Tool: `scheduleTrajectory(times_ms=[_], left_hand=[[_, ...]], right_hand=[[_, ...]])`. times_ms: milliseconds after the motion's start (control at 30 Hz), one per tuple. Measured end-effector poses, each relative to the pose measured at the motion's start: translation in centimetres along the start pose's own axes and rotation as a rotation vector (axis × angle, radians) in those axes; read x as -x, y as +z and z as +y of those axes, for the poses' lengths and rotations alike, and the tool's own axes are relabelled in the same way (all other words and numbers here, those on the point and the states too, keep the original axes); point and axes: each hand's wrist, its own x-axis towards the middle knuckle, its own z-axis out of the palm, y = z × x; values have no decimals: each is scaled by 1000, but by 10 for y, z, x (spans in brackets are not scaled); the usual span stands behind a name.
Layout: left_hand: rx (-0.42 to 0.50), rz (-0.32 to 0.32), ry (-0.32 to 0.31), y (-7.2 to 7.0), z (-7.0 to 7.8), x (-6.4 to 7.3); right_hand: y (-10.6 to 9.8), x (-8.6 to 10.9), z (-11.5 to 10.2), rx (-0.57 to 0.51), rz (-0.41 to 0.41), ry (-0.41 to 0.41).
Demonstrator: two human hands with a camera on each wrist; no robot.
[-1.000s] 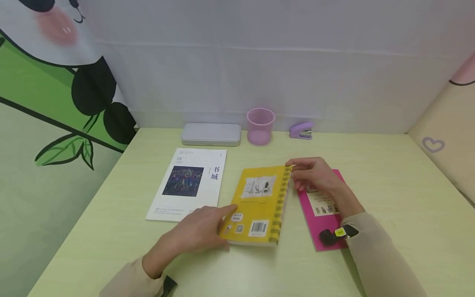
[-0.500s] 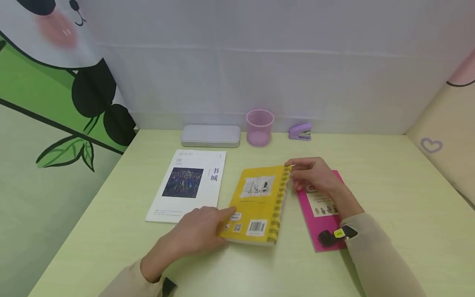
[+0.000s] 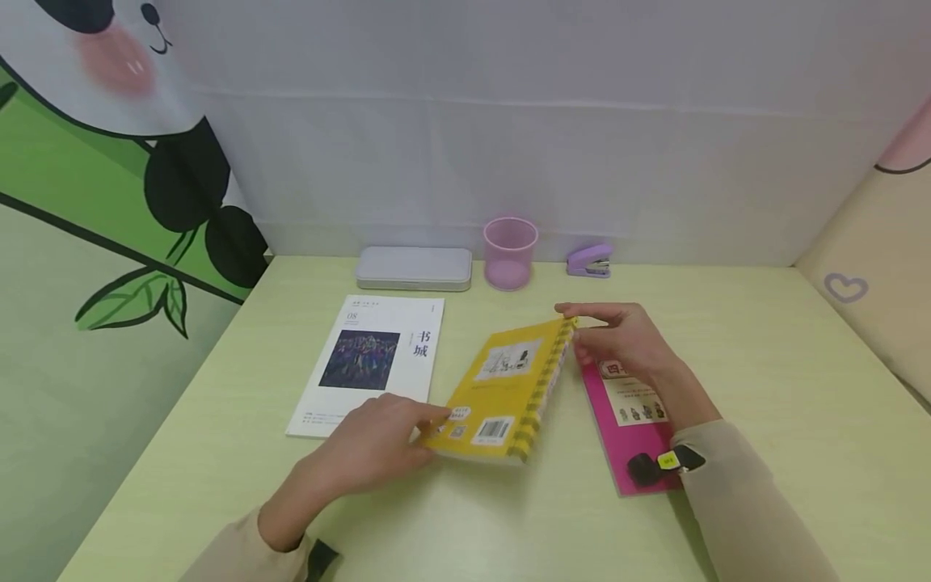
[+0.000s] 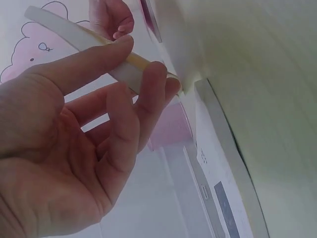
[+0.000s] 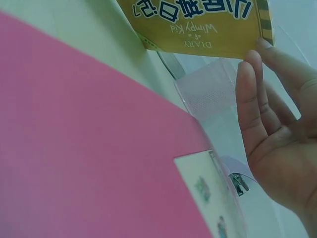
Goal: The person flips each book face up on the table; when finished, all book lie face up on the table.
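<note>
A yellow book (image 3: pixel 502 372) with a checked spine is held tilted over the middle of the table, back cover up in the head view. My left hand (image 3: pixel 374 444) pinches its lower left corner, thumb on the cover; the left wrist view shows the book's page edge (image 4: pixel 54 25) between thumb and fingers. With thumb and fingers, my right hand (image 3: pixel 629 343) pinches the upper right corner by the spine. From the right wrist, the lettered front cover (image 5: pixel 198 32) is visible. Below my right hand lies a pink book (image 3: pixel 607 444), partly covered by the hand and sleeve.
A white magazine (image 3: pixel 396 319) lies flat to the left. Along the back stand a pale flat case (image 3: pixel 414 267), a pink translucent cup (image 3: pixel 511 259) and a purple stapler (image 3: pixel 589 260). White cloth (image 3: pixel 465 153) hangs behind the table.
The yellow book's near end has risen and shifted left, so the book tilts more. My left hand has moved up and left with it; my right hand keeps hold near the same spot.
</note>
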Motion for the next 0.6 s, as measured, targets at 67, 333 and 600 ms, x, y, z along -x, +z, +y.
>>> scheduleTrajectory(times_ms=[67,333,600], left_hand=[[11,9,1,-3,-1,1],[38,36,-10,-9,-3,3],[110,42,-81,-15,-3,4]], right_hand=[[-1,1,-2,-16,0,-13],[-4,2,-5,-23,13,-52],[-6,5,-8,-15,27,-127]])
